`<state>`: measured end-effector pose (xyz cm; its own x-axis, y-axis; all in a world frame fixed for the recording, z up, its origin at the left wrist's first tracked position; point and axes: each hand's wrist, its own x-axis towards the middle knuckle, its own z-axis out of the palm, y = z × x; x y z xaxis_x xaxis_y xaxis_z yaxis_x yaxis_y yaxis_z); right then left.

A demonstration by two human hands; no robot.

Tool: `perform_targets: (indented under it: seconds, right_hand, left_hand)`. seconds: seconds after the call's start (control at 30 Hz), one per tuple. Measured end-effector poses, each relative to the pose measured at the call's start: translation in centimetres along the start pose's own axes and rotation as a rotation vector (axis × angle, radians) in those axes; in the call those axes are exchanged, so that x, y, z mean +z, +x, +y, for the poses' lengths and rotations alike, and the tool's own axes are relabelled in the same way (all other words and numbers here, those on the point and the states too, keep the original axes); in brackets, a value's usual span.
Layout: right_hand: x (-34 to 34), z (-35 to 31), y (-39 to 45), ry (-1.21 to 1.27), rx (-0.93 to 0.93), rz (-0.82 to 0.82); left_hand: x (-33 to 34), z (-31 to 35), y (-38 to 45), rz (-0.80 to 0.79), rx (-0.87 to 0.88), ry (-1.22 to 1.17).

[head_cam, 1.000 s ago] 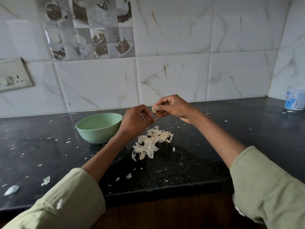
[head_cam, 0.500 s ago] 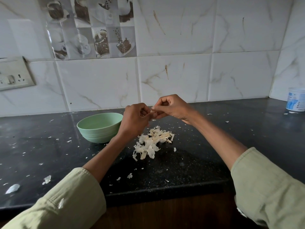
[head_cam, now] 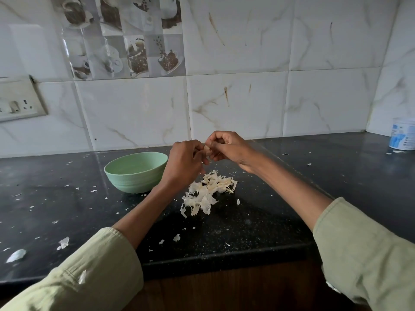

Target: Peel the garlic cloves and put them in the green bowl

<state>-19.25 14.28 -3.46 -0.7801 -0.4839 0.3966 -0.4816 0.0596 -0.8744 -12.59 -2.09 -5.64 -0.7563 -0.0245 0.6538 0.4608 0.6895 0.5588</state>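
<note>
A person stands at a black speckled countertop (head_cam: 258,232) backed by white marble-look wall tiles. Both forearms reach forward from pale green sleeves, and the hands meet in the air above the counter, a little behind a heap of peelings.

The left hand (head_cam: 184,162) and the right hand (head_cam: 226,147) have their fingers curled inward, fingertips touching, and between them they pinch a single garlic clove (head_cam: 207,150). Only a small part of the clove shows: a pale, cream-coloured lump with a thin papery edge, mostly hidden by the fingers. Whether it is fully peeled cannot be told.

Just below the hands lies the pile of garlic skins (head_cam: 207,194), dry, off-white and curled, with a few straw-coloured stem bits. Smaller white flakes are scattered across the counter, and one clings to the left sleeve (head_cam: 82,277).

The green bowl (head_cam: 135,172), a smooth mint colour with ridged sides, sits upright on the counter just beside the left wrist. Its inside, as far as visible, looks pale and bare.

At the far right stands a white and blue tub (head_cam: 403,136). A switch plate (head_cam: 19,102) is fixed on the wall at the left.
</note>
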Motion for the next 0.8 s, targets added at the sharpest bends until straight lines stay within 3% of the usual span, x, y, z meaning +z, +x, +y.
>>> perform_targets:
  seconds: [0.2, 0.53, 0.8]
  right_hand:
    - [1.1, 0.3, 0.2, 0.065, 0.001, 0.052]
    - [1.8, 0.5, 0.3, -0.604, -0.185, 0.231]
    - [0.4, 0.4, 0.3, -0.694, -0.107, 0.112]
  left_hand:
    - [0.3, 0.5, -0.4, 0.019, -0.046, -0.104]
    - [0.7, 1.3, -0.5, 0.017, -0.188, -0.304]
    - [0.5, -0.1, 0.2, 0.002, -0.231, -0.401]
